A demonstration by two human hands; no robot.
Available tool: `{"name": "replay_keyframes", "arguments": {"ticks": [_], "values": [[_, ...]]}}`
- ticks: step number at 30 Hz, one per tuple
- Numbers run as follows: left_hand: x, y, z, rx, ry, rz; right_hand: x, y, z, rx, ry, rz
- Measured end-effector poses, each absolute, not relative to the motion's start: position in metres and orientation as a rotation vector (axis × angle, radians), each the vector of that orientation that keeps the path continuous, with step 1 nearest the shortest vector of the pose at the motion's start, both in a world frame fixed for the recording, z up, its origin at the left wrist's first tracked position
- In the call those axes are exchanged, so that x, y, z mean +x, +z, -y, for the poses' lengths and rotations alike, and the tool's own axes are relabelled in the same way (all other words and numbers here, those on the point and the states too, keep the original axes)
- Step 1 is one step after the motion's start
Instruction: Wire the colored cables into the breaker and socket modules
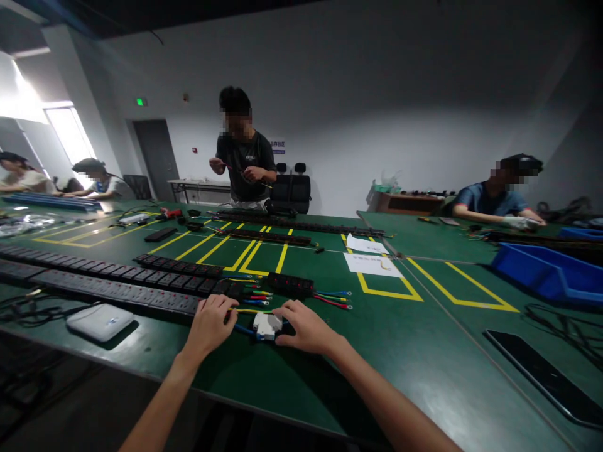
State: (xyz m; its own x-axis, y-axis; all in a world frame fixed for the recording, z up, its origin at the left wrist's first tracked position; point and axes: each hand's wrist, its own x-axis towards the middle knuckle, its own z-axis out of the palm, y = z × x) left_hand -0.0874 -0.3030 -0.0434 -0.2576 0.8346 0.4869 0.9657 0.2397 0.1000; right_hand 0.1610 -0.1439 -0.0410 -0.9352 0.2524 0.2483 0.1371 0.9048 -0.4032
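The strip [155, 297] is met by the curled left hand [214, 320]; its grip cannot be told. A blue wire [244, 330] is seemingly joined to the white block [267, 326], on the table [235, 370] between the hands; the yellow wire [252, 311] is not visibly joined. The block is spanned by the right hand [306, 326], firmness unclear. Beyond, lugs [349, 307] are already fitted.

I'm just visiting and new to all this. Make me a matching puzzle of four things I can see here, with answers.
1. Breaker-like module
2. Smartphone
3. Large bin
4. Lit wall sign

A. Blue
B. Glowing green
C. White, at the right hand's fingertips
D. Black, lying flat

Pairs: 1-C, 2-D, 3-A, 4-B
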Motion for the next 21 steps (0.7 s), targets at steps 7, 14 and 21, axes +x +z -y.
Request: {"name": "replay_keyframes", "arguments": {"ticks": [7,14,21], "values": [[-0.089,-0.047,0.303,-1.743,-0.517,2.187,0.148,-0.039,0.144,-0.367,0.566,2.806],[-0.087,-0.048,0.305,-1.716,-0.52,2.185,0.143,-0.046,0.149,-0.369,0.575,2.746],[-0.082,-0.046,0.31,-1.673,-0.521,2.184,0.143,-0.046,0.15,-0.261,0.454,2.732]]}}
